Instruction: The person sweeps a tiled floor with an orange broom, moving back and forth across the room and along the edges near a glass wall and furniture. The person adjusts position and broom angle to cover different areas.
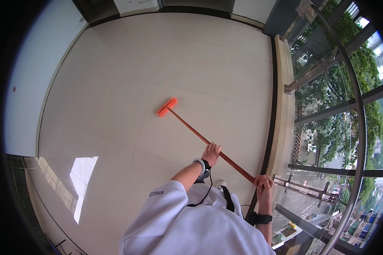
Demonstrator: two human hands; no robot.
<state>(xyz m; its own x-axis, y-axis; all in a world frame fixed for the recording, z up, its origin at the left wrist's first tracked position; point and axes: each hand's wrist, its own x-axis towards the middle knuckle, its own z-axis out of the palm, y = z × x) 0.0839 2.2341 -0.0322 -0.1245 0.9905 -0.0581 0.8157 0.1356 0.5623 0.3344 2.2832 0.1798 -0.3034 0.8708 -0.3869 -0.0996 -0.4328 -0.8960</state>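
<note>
A long reddish-brown handle (pixel 190 128) slants across the floor in front of me. At its far end is an orange broom head (pixel 167 107), resting on the tiles ahead and a little left. My left hand (pixel 212 153) is wrapped around the middle of the handle, with a pale ring and a black band on its wrist. Close to the window side, my right hand (pixel 264 183) grips the top end of the handle; a black strap circles that wrist. Bristles under the broom head are mostly hidden.
Glossy beige floor tiles (pixel 115 95) spread around me, with a bright window reflection (pixel 83 181) at left. A white wall (pixel 35 86) bounds the left. To the right run a dark-edged ledge (pixel 282 105), glass panes and a curved metal handrail (pixel 360 127). A doorway threshold (pixel 194 12) lies far ahead.
</note>
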